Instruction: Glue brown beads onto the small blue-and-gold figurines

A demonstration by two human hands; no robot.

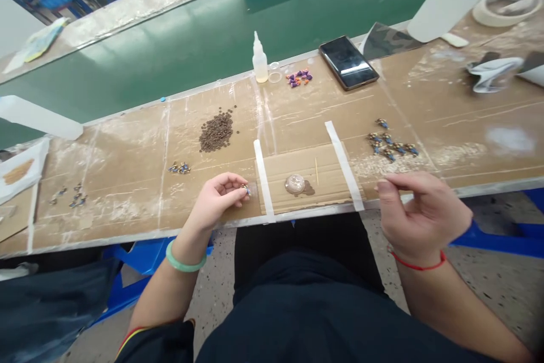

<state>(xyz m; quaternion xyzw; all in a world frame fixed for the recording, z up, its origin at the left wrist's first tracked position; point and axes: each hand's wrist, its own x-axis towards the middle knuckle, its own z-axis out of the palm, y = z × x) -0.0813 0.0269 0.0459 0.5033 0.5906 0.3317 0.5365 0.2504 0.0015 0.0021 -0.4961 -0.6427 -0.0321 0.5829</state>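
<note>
My left hand (pixel 217 200) rests at the near edge of the brown workbench (pixel 127 176), fingers pinched on a tiny blue piece (pixel 246 188). My right hand (pixel 419 213) hovers at the bench edge to the right, fingers curled in a loose pinch; what it holds is hidden. Between the hands lies a taped cardboard square (pixel 327 176) with a small round blob of glue (pixel 294 184) and a thin toothpick (pixel 316 170). A pile of small dark beads (pixel 216 132) sits beyond my left hand.
A glue bottle (pixel 259 60), a clear ring (pixel 275 73) and purple-orange pieces (pixel 299 77) stand at the far edge. A phone (pixel 348 62) lies to their right. Finished blue pieces (pixel 391 142) cluster right; more (pixel 179 168) lie left. A green conveyor belt (pixel 212 29) runs behind. A tape roll (pixel 507 5) is far right.
</note>
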